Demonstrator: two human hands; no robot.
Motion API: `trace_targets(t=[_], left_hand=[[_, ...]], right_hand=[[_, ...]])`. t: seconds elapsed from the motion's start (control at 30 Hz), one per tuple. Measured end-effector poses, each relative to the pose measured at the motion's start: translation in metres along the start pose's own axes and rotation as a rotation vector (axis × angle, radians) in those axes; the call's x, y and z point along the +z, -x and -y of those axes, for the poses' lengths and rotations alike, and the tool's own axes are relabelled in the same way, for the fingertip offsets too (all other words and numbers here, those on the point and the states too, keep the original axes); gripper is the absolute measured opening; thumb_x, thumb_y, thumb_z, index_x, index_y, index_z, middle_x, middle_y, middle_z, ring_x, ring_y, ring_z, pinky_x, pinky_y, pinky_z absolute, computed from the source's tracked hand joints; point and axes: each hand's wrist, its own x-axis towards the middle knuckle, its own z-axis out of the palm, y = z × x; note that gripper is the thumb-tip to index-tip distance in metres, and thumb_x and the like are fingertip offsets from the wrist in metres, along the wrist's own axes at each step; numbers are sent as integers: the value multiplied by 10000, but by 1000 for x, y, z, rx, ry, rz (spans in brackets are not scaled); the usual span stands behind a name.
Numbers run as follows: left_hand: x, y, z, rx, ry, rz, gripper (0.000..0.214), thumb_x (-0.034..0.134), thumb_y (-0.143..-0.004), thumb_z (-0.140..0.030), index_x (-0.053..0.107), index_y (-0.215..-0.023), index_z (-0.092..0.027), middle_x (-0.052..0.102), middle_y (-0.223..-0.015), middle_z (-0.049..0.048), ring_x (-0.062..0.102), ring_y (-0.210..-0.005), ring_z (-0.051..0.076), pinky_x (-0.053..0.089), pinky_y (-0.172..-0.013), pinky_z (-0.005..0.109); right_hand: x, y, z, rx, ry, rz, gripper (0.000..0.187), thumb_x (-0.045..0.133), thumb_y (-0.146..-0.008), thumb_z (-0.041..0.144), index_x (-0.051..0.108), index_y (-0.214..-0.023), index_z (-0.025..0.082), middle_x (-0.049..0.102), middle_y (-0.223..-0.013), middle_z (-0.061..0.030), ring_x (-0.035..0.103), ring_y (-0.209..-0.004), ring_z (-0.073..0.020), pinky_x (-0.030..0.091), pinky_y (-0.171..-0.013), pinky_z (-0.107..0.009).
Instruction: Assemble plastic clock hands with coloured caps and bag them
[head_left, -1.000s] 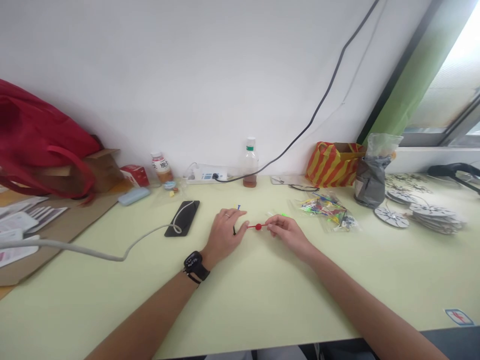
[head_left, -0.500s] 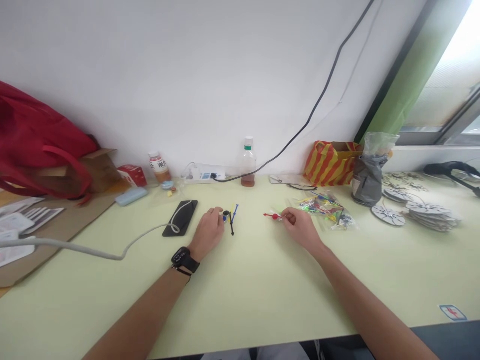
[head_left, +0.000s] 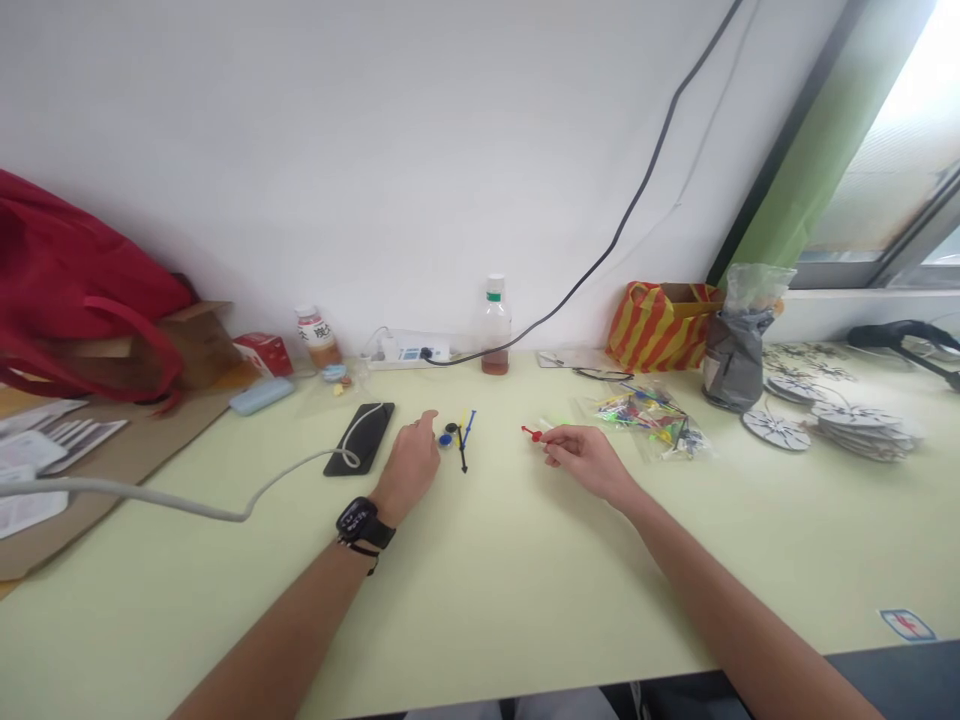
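My right hand [head_left: 589, 462] pinches a red plastic clock hand [head_left: 535, 436] with a round boss and an arrow tip, which points left. A pale translucent piece is partly visible by those fingers. My left hand [head_left: 409, 462], wearing a black watch [head_left: 361, 520], hovers or rests just left of several small plastic pieces, its fingers apart and holding nothing. These include a blue disc [head_left: 445, 440], a black clock hand [head_left: 463, 457] and a blue clock hand [head_left: 469, 428], with a bit of yellow among them.
Clear bags of coloured plastic parts [head_left: 656, 415] lie right of my right hand. Stacked white discs [head_left: 862, 430] stand farther right. A black phone [head_left: 360, 440] with a cable is at left. A bottle [head_left: 496, 335] and power strip [head_left: 409, 350] line the wall.
My left hand has drawn slightly left, away from the blue and black pieces, uncovering the blue disc. My right hand has shifted a little left with the red clock hand.
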Motion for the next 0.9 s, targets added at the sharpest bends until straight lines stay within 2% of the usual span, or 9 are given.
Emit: trace_targets(t=[0.1,0.2,0.27,0.43,0.53,0.63,0.73,0.8,0.9], left_hand=[[1,-2,4,-10,5,-6,345,327,-1044,-212,545,-1299,-138,700,-950,139,659,-971,317,500,-866,436],[2,-5,7,-8,28,-38,313,367,-1051,-298,583,-1220,-148,711,-1038,158,661,-1029,322,496,-918,449],[1,-7,6,-12,61,-46,293,392,-1045,-324,602,-1178,-169,719,-1010,137,672,-995,305,502,-908,436],[-10,-9,-7,-26,137,-52,350,385,-1062,-438,651,-1058,-211,739,-888,80,676,-874,268,495,-801,388],[-14,-8,-13,3,141,-68,362,454,-1037,-513,667,-1010,-222,742,-926,63,666,-905,258,477,-827,380],[-11,-8,-10,19,152,-59,346,543,-993,-544,672,-975,-223,734,-958,54,658,-909,249,467,-826,374],[-6,-10,-2,-14,156,-33,353,571,-973,-557,675,-998,-220,714,-887,45,653,-861,242,466,-774,366],[-3,-11,3,-37,156,-12,365,557,-979,-556,680,-1015,-213,709,-874,49,653,-856,244,471,-770,367],[2,-11,5,-36,158,-4,373,498,-1012,-518,691,-1070,-203,731,-987,79,651,-946,259,485,-864,392]], right_hand=[[1,1,0,-13,-24,17,240,706,-790,293,782,-986,177,763,-853,-73,735,-754,-224,599,-742,-369],[3,1,-2,-33,-24,36,234,721,-799,318,774,-981,181,765,-852,-71,739,-761,-227,601,-749,-376],[3,1,-5,-40,-27,41,230,726,-805,337,769,-972,184,762,-845,-68,740,-763,-230,602,-754,-384],[4,1,-7,-69,-6,21,229,694,-843,380,755,-964,195,752,-820,-64,743,-772,-237,600,-758,-393],[5,2,-5,-106,31,0,235,654,-873,387,744,-985,202,743,-807,-60,732,-767,-227,594,-760,-383],[6,2,-4,-110,9,-13,236,657,-867,383,729,-989,194,738,-813,-65,727,-765,-221,591,-767,-380],[5,2,-4,-100,-40,4,241,689,-841,376,729,-986,188,749,-866,-79,730,-784,-226,592,-784,-390],[5,2,-4,-93,-48,10,234,703,-831,379,737,-964,190,753,-871,-80,732,-785,-228,593,-791,-397],[6,2,-5,-89,-53,4,224,715,-824,380,745,-942,192,755,-858,-77,736,-788,-232,601,-800,-406]])
